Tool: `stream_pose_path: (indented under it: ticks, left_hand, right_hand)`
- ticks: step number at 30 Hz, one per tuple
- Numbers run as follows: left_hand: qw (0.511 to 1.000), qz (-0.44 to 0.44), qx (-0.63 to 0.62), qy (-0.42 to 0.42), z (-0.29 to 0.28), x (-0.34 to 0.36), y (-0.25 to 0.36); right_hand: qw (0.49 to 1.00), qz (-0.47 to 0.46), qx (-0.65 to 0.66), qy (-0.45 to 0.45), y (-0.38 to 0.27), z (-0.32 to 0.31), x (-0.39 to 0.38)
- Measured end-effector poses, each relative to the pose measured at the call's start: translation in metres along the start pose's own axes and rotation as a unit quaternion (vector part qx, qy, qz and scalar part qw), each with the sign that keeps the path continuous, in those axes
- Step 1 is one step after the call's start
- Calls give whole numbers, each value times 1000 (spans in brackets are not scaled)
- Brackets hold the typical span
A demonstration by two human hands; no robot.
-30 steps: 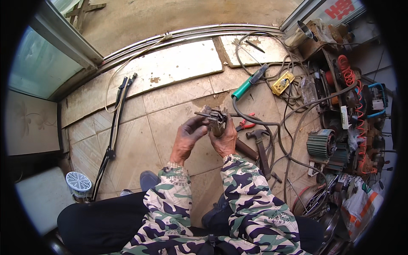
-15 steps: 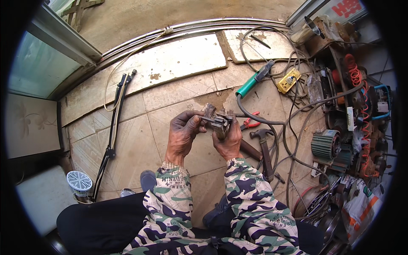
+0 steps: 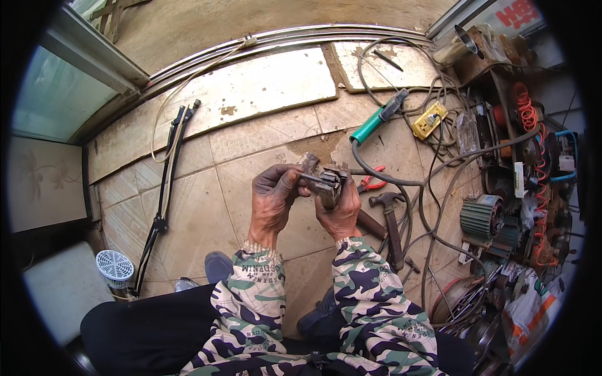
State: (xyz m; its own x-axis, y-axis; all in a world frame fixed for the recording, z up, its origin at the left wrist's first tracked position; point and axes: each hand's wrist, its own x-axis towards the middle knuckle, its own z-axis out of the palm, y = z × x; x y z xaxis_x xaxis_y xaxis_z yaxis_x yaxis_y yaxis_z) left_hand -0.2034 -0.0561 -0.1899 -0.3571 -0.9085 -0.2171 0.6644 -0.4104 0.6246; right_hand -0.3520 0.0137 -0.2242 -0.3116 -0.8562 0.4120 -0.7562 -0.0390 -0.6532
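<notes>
In my right hand [image 3: 340,210] is a small, worn metal block [image 3: 328,186] with slots, gripped from its right side. Between the thumb and fingers of my left hand [image 3: 273,197] is a thin dark metal rod [image 3: 310,178]. Its tip meets the block's upper left; whether it sits in a slot I cannot make out. Both hands are over the tiled floor in front of me. Just right of my right hand lie pliers with red handles [image 3: 374,182] and a claw hammer [image 3: 392,225].
A green-handled welding electrode holder [image 3: 371,125] lies beyond my hands, its cable looping right. Near it is a yellow socket box [image 3: 430,120]. A black folding lamp arm [image 3: 167,188] lies to the left. Motors [image 3: 481,216] and tools crowd the right side.
The view has shifted very slightly. Both hands keep the same hold on the rod and the block, with hardly any movement between them.
</notes>
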Motion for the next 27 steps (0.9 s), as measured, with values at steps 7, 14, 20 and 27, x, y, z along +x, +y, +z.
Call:
stream_pose_path:
  ticks: [7,14,20,27]
  left_hand:
    - [1000,0,-8,-11,-1,-1,3]
    - [1000,0,-17,-8,0,-2,2]
    - [1000,1,-10,-15,0,-2,3]
    - [1000,1,-10,-18,-7,-2,2]
  right_hand:
    - [1000,-8,10,0,-1,-1,3]
    - [1000,0,9,0,-2,-1,1]
    - [999,22,24,-4,-2,2,-1]
    - [998,49,30,-18,-4,2,-2]
